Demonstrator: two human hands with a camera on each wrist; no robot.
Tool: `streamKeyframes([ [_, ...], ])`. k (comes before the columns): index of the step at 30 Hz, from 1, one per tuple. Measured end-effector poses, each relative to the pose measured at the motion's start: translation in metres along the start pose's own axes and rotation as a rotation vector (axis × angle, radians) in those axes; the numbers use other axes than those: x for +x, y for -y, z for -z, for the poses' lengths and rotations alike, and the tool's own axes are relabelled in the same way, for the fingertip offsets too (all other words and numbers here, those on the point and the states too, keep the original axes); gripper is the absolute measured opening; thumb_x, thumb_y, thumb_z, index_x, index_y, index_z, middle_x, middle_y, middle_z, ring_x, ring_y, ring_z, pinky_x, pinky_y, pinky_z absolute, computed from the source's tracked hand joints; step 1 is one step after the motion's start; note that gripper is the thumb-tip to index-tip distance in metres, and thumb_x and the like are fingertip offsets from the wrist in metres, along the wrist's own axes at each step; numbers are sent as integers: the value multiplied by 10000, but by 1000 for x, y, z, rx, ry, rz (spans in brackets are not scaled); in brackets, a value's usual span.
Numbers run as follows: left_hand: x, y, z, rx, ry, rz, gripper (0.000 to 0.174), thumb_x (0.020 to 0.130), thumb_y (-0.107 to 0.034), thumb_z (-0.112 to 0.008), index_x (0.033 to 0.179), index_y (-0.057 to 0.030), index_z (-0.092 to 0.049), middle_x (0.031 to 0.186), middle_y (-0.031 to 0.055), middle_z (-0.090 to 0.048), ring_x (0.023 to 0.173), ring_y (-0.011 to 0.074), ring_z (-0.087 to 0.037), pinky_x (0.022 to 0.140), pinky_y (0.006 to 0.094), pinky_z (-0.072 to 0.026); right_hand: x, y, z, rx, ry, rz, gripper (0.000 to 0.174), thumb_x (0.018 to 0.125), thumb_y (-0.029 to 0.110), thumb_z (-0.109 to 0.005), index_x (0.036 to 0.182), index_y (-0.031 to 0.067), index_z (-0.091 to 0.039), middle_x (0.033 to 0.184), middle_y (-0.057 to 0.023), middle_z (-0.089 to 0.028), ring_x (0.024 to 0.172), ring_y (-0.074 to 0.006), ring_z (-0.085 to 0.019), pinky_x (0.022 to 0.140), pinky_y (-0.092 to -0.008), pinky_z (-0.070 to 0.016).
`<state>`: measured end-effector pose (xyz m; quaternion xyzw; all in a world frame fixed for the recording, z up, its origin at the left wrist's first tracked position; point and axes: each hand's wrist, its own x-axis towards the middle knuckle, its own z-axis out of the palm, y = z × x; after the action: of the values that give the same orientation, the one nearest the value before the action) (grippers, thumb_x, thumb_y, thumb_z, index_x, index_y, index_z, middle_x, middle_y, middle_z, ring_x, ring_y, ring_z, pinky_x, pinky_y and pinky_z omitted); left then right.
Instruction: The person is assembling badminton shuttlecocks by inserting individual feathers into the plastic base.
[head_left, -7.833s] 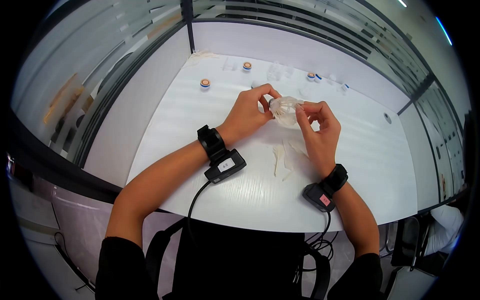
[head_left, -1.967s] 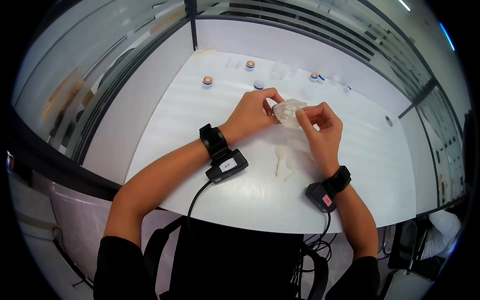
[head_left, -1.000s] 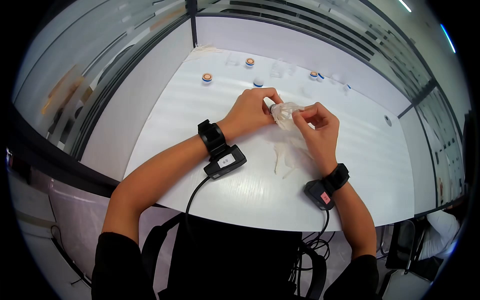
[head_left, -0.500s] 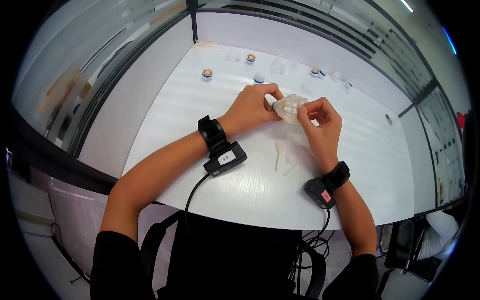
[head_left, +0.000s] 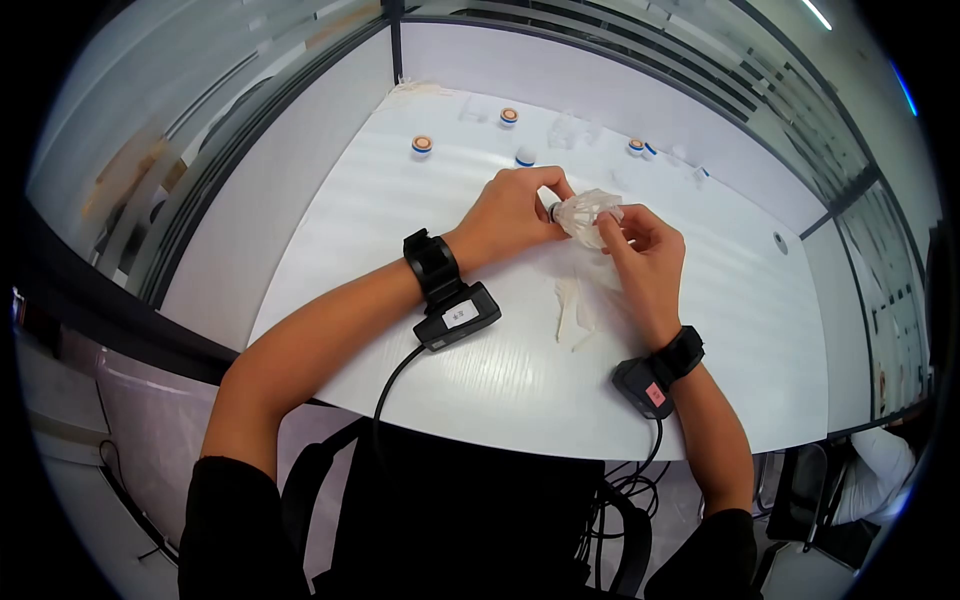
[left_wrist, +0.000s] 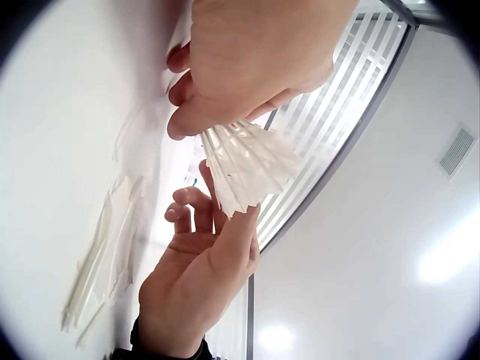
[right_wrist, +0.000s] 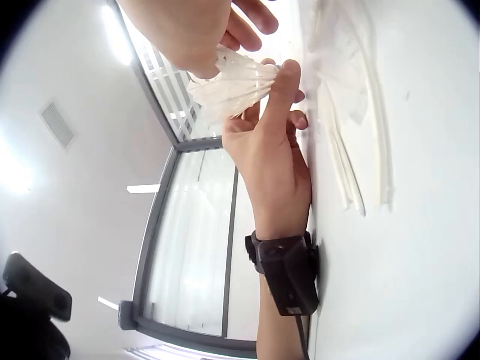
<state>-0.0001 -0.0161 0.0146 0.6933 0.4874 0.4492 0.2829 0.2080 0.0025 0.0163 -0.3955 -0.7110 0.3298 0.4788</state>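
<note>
Shuttlecock [head_left: 590,217] lies between the two hands above the white tabletop [head_left: 470,385], its narrow base to the left and its wide feather skirt to the right. The left hand [head_left: 515,215] pinches the base between thumb and forefinger, a dark band showing beside them. The right hand [head_left: 648,255] takes the skirt's rim between thumb and forefinger, its other fingers bent loosely away. Whether the left hand's lower edge touches the table I cannot tell. Just in front of the shuttlecock lie loose feathers [head_left: 572,315], flat on the surface. Between them and the curved front edge runs a broad stretch of plain tabletop, flanked by the two wrist cameras, a left one [head_left: 458,315] and a right one [head_left: 643,388]; another stretch reaches from the right hand toward the side panel, near the round cable hole [head_left: 780,243]. Toward the rear partition [head_left: 560,72] room is tighter: small round caps with orange tops [head_left: 422,147], a white cap with a blue band [head_left: 525,156] and clear plastic pieces [head_left: 565,130] stand or lie there. Compared with nearly eight seconds ago, both hands keep to the same ends, the white cap shows more fully behind the left hand, and the rear items sit higher in the head view.
</note>
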Motion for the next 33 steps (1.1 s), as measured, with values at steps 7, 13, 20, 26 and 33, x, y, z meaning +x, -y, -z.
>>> streamKeyframes([
  [7,1,1,0,21,-6,5,292,753,-119,-858,973,-26,-691,855,58,-730,689,113,-673,643,275,-512,-1,4,1,44,14,-29,257,929,184,-744,1024,-54,-761,846,-55,-752,638,-91,-639,580,-243,-502],
  [13,0,-1,1,-5,-3,-29,297,756,-127,-861,975,-23,-691,885,55,-730,701,119,-666,651,279,-515,-2,9,1,-46,4,-14,230,906,184,-755,921,-46,-761,724,-31,-699,617,-72,-593,565,-249,-462],
  [20,-2,0,-1,5,-13,-50,281,745,-119,-866,952,-25,-699,840,77,-749,678,151,-692,646,298,-534,-2,4,2,-82,27,19,201,877,170,-744,878,-30,-751,686,-42,-676,606,-75,-572,547,-255,-450],
  [26,-2,-2,-2,-6,-12,-51,269,739,-112,-869,937,-28,-708,849,85,-767,673,166,-713,651,305,-546,-3,12,4,-103,52,-2,203,876,167,-736,855,-34,-746,672,-46,-674,609,-73,-579,554,-262,-462],
  [33,-2,-4,1,-20,13,-24,266,740,-117,-872,934,-27,-713,912,76,-778,669,153,-700,647,301,-543,-2,7,5,-130,81,6,221,887,200,-734,857,-17,-762,684,-55,-697,605,-86,-595,558,-262,-465],
])
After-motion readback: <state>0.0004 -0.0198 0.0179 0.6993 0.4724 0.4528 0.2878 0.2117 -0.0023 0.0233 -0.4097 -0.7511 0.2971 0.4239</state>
